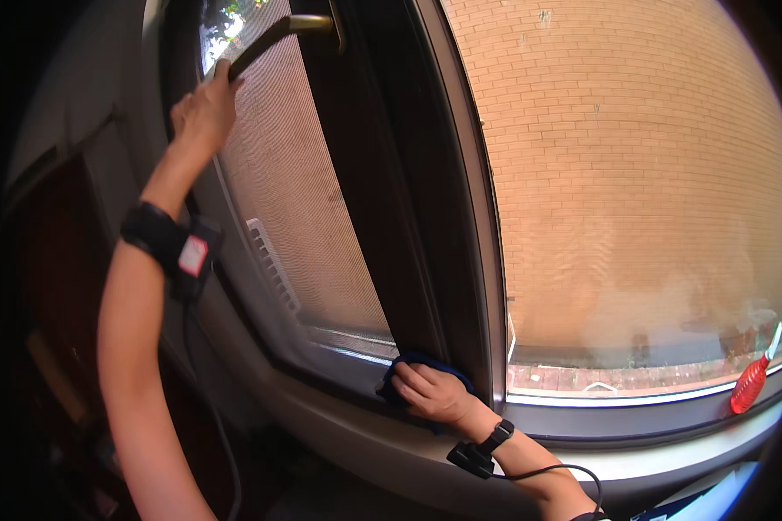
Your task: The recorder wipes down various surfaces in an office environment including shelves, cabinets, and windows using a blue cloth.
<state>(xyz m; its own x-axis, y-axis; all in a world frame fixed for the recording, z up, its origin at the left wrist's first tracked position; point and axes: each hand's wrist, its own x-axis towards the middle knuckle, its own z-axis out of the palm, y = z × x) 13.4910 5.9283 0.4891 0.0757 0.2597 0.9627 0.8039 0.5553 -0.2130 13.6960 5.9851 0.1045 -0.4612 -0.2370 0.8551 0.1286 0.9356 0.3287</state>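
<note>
My left hand (207,114) is raised at the upper left, its fingers closed at the lower end of a brass-toned window handle (309,24). The handle sits on the dark frame (371,163) of a window sash. Low in the middle, my right hand (433,394) presses a bunched blue cloth (456,376) against the bottom corner of that frame. Most of the cloth is hidden under my fingers. A pane with a fine mesh screen (300,176) lies between my two hands.
A red spray bottle (749,387) with a white nozzle stands on the sill (651,459) at the right. Behind the large smeared pane (625,195) is a brick wall. Cables (564,467) run from the black devices strapped to both my wrists.
</note>
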